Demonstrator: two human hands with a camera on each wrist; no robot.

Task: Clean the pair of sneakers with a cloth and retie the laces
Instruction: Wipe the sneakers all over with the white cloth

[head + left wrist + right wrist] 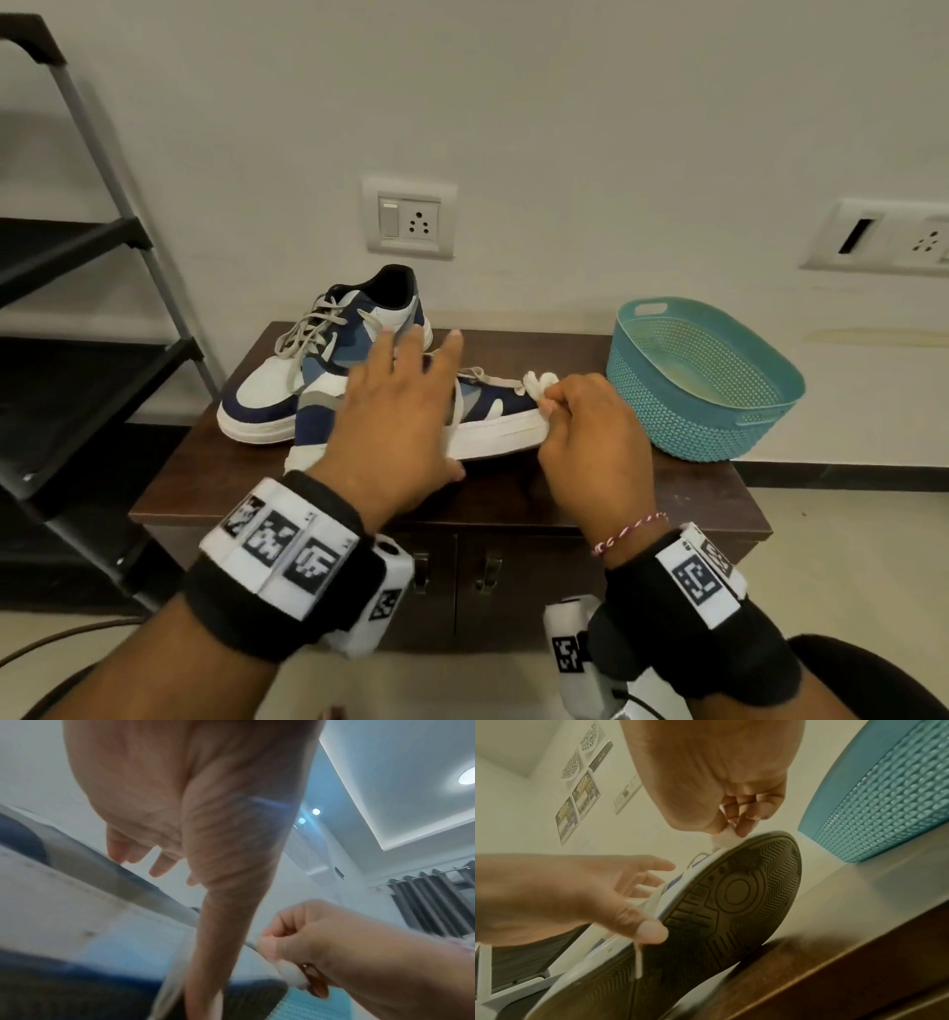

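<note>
Two navy, blue and white sneakers lie on a dark wooden cabinet. The far sneaker stands upright at the back left, its laces loose. The near sneaker is tipped so that its dark sole faces me. My left hand lies over its middle with fingers spread straight and the thumb against the sole's edge, beside a hanging lace. My right hand pinches a small white cloth against the toe end; the cloth touches the white midsole rim there.
A teal perforated plastic basket stands on the cabinet's right end, close to my right hand. A black and grey shelf rack rises at the left. Wall sockets sit behind the shoes. Cabinet doors with handles are below the top.
</note>
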